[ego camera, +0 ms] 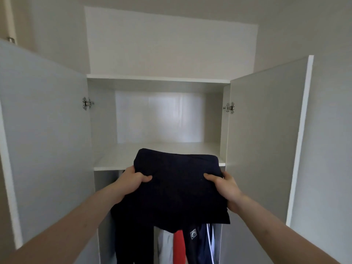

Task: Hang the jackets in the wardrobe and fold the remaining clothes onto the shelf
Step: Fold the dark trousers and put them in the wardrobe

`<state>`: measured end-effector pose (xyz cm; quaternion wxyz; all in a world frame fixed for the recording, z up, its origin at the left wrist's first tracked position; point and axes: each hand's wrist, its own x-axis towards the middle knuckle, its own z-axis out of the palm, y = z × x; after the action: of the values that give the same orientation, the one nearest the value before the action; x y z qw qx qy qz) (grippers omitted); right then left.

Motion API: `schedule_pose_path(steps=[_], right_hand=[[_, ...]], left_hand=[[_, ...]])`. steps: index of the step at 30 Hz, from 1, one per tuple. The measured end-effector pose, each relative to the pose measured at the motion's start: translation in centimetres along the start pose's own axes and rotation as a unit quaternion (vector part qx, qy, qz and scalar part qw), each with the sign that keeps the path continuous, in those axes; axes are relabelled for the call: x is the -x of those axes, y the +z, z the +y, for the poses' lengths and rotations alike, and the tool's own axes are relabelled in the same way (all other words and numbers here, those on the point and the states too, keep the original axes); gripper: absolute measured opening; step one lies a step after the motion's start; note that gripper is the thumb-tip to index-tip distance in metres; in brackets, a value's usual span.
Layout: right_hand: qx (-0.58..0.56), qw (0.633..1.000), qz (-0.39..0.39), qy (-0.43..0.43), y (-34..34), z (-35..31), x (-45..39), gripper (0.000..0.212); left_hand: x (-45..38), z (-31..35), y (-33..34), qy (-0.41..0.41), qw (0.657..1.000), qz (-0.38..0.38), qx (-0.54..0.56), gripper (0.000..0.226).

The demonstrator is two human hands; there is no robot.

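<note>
Now left hand [133, 180] and right hand [224, 185] both grip folded dark navy cloth garment [177, 187] at white wardrobe shelf [114, 159] edge.

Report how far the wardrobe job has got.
Done, it seems: several garments already hang below the shelf; whether all are jackets is unclear. In hand: the left hand and right hand grip a folded dark garment at the shelf's front edge, its far end over the board. Left: setting it down; the visible shelf is otherwise bare. Any clothes still waiting are out of view.
</note>
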<state>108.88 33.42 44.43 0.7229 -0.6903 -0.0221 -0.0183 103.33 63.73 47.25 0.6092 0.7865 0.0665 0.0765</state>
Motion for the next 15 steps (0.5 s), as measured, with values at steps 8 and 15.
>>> schedule_pose_path(steps=[8,15], right_hand=[[0.011,0.997,-0.074,0.002,4.4,-0.9,-11.9,0.053],[0.013,0.995,-0.101,0.01,9.0,-1.4,-18.9,0.053]], left_hand=[[-7.7,0.4,-1.9,0.016,0.997,0.073,-0.011,0.026],[-14.1,0.9,-4.8,-0.003,0.995,0.095,-0.035,0.022]])
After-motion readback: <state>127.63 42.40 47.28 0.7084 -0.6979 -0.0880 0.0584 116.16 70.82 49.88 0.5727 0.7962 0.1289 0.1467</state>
